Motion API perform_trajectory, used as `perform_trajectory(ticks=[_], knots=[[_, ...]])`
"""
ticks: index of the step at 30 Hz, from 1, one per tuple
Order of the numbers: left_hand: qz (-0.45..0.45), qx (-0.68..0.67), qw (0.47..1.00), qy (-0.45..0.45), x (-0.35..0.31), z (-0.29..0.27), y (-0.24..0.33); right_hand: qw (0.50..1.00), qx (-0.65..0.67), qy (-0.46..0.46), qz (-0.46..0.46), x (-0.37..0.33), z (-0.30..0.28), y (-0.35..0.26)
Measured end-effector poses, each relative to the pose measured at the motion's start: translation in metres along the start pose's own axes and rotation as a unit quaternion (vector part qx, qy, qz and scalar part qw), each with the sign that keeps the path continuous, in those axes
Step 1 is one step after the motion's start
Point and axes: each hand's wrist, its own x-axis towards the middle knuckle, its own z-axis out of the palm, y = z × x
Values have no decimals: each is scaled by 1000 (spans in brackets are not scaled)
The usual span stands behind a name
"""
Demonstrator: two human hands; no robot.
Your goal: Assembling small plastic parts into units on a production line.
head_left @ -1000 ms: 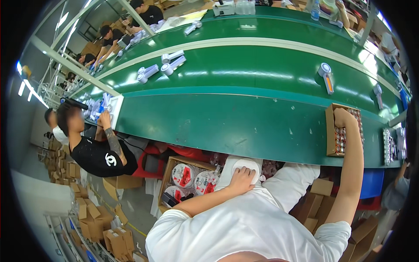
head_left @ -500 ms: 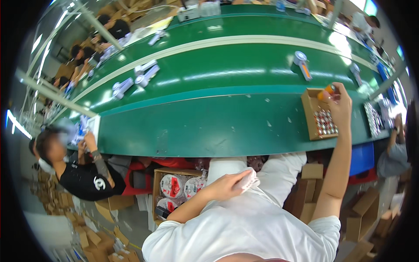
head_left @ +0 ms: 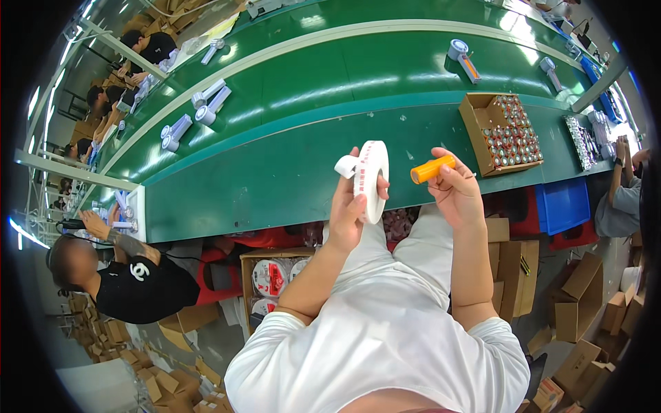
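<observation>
A white roll of tape with red print stands on edge in my left hand, fingers wrapped round it. A loose end of the tape curls off toward the left. Just to the right, my right hand pinches an orange cylindrical battery cell between thumb and fingers, pointing at the roll but apart from it. Both hands are raised near the front edge of the green bench. Beyond my right hand sits an open cardboard box holding many upright cells with pale round ends.
Handheld fans lie on the green conveyor behind the bench. A blue bin stands low at the right. By my left knee is a carton of tape rolls. A co-worker in black sits at the left.
My right hand has come back from the box with the orange cell, toward my middle. My left hand has lifted the tape roll from my lap up to the bench edge.
</observation>
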Motion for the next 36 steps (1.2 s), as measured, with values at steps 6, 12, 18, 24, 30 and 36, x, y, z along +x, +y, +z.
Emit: perform_trajectory(ticks=[6,12,18,24,30,36], knots=[[104,254,962,-1,-17,-9,-9,995,11,62,-77,-25,64,15],[195,461,866,-5,-22,-16,-20,929,-349,16,-125,-42,80,18],[224,403,887,-8,-19,-3,-12,793,-582,63,-166,-45,94,50],[156,298,940,46,-27,-8,-3,891,-455,15,-9,-49,86,46],[56,417,903,89,-27,-11,-2,850,-511,73,-109,-47,100,28],[209,593,776,50,-20,-15,-6,862,-485,145,-5,-50,113,23]])
